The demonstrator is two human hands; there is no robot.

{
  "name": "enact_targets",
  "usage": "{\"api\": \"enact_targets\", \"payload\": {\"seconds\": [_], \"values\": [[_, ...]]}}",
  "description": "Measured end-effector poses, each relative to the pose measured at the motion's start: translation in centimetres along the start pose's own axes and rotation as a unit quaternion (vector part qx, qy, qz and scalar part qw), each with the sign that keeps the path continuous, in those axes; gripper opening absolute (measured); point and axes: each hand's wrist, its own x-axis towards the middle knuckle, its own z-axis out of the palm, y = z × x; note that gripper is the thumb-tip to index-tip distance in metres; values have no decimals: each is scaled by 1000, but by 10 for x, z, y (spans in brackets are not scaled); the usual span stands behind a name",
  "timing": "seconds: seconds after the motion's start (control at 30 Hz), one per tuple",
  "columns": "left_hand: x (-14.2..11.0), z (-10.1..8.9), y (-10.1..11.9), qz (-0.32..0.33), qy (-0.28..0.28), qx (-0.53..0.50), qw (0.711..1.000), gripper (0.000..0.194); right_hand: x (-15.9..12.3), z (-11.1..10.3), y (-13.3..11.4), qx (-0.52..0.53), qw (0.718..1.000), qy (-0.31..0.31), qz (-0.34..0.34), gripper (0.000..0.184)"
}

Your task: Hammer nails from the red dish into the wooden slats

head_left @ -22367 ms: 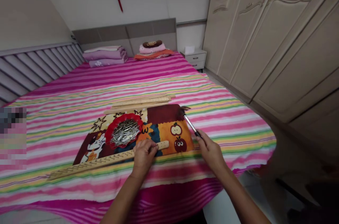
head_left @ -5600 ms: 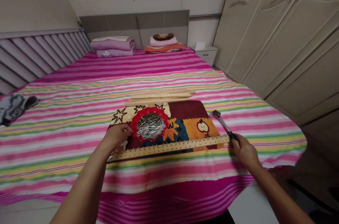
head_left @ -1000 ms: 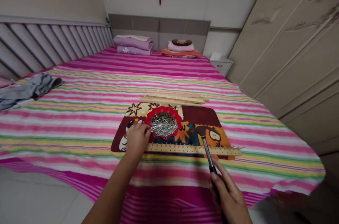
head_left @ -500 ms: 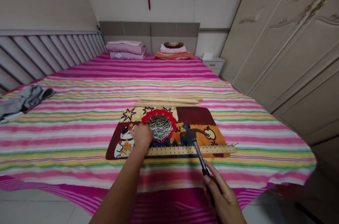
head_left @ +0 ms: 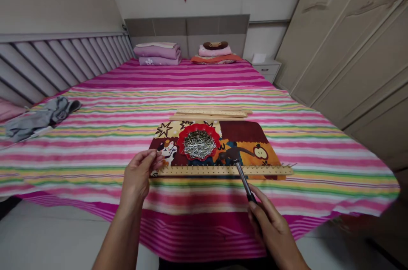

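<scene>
My left hand (head_left: 140, 172) is closed in a pinch just off the left end of a pale wooden strip (head_left: 204, 171); whatever is between its fingertips is too small to make out. Several nails stand in a row along that strip. My right hand (head_left: 270, 221) is wrapped round the black grip of a hammer (head_left: 243, 179), whose metal shaft crosses the strip. The hammer's head is hard to tell from the dark print of the patterned mat (head_left: 239, 132). A red scalloped bowl (head_left: 181, 144) on the mat holds a heap of loose nails (head_left: 199, 144).
Beyond the mat lie more wooden strips (head_left: 207, 115). Everything rests on a bed with a striped sheet (head_left: 127, 106). Grey clothing (head_left: 44, 117) lies at the left, folded bedding (head_left: 157, 54) at the headboard, and a wardrobe (head_left: 350, 49) stands at the right.
My left hand has come away from the nail bowl, moving left and toward me past the strip's left end. My right hand keeps its hold on the hammer. The camera view has shifted slightly.
</scene>
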Motion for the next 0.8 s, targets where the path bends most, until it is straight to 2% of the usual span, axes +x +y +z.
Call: {"api": "enact_targets", "payload": {"seconds": [0.1, 0.23, 0.37, 0.47, 0.57, 0.8], "values": [[-11, -22, -11, -10, 29, -5, 1000, 39, -2, 4, -3, -6, 1000, -2, 0, 55], [-18, -31, -40, -15, 61, 0, 998, 38, -5, 9, -9, -15, 1000, -5, 6, 55], [-19, -28, -66, 6, 96, 46, 994, 34, -8, 10, -13, -35, 999, -3, 4, 52], [-20, -23, -75, 13, 119, 57, 991, 33, -9, 10, -13, -33, 999, 2, 8, 52], [-24, -17, -79, 19, 134, 62, 989, 31, -9, 11, -12, -25, 1000, 0, 18, 53], [-29, -12, -81, 57, 153, 153, 975, 27, -8, 10, -6, -40, 999, -4, 7, 54]]}}
